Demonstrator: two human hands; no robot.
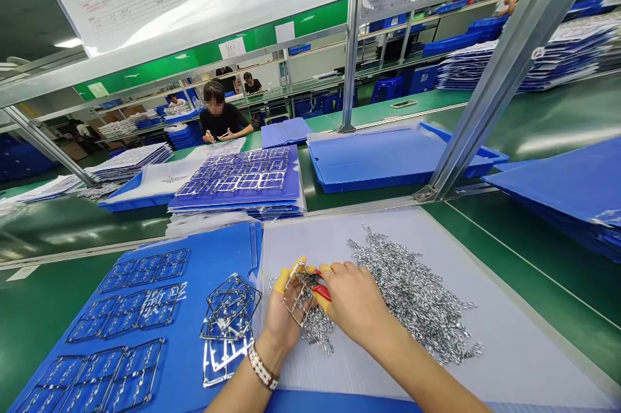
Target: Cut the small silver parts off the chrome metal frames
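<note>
Apparently a working grip: left hand (283, 325) clenching a metal frame (298, 290) at 12 o'clock, within reach of red cutters (322, 293) closed in right hand (352, 303); metal clippings (412, 296) at 1 o'clock, more frames (228, 312) on blue sheet (213, 257) at 10 o'clock, handily close.

Left of the pale grey sheet (509, 329), a blue tray (182, 335) is patterned with silver lattice frames (114, 368) (bright, almost mirror-like).

Both the left hand (281, 322) and the right hand (352, 300) wear glossy yellow rubber finger cots (281, 281). A chunky silver-and-white link bracelet (262, 366) wraps the left wrist (270, 343).
</note>
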